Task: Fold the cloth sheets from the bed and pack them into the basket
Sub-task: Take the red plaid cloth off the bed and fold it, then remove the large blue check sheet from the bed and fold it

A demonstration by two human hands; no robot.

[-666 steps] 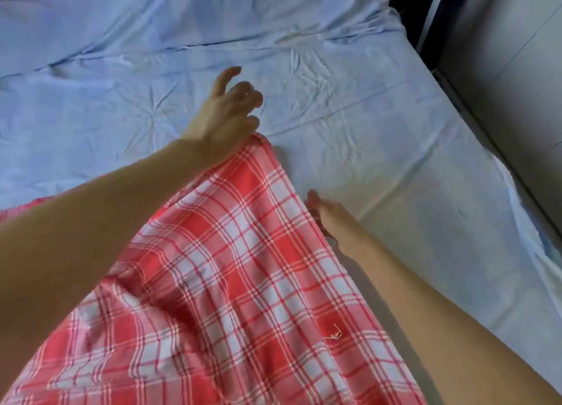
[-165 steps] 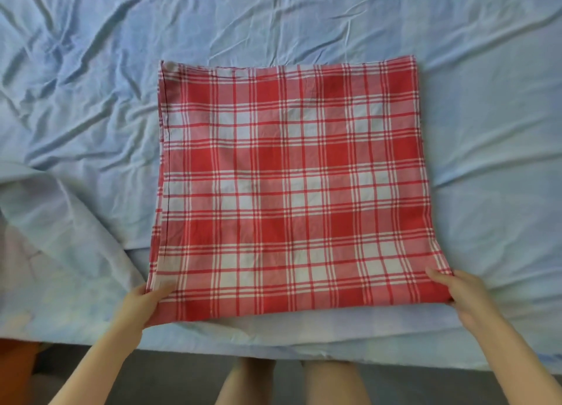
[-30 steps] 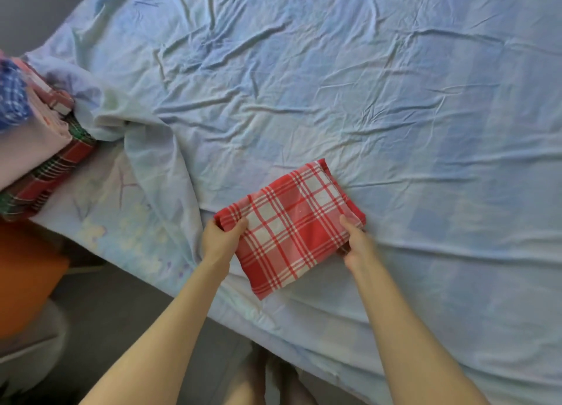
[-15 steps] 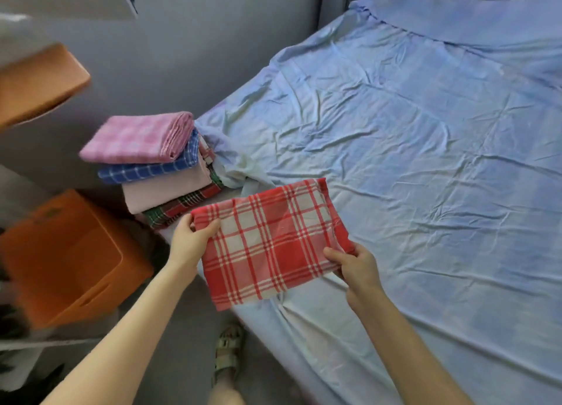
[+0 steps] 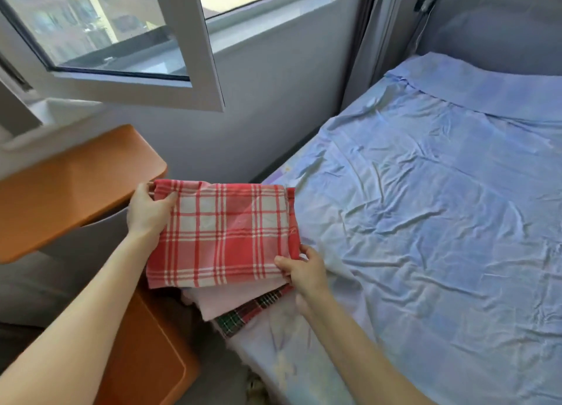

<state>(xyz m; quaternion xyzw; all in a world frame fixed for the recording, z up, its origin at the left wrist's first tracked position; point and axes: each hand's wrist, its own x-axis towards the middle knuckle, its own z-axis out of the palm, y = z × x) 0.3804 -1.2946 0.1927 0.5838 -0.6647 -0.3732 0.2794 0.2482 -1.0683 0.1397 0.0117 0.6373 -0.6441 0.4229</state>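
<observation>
The left hand (image 5: 148,212) pinches the far left corner and the right hand (image 5: 305,270) grips the near right corner of the folded red-and-white checked cloth (image 5: 221,236). Half a second ago it hung beside the stack of folded cloths (image 5: 243,304) at the bed's corner; now it hovers directly over that stack, probably about to join it. The orange plastic basket (image 5: 152,356) waits below.

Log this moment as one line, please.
phase: stacking | left hand and right hand: grip folded red plaid cloth | position: over folded pile at bed corner
</observation>
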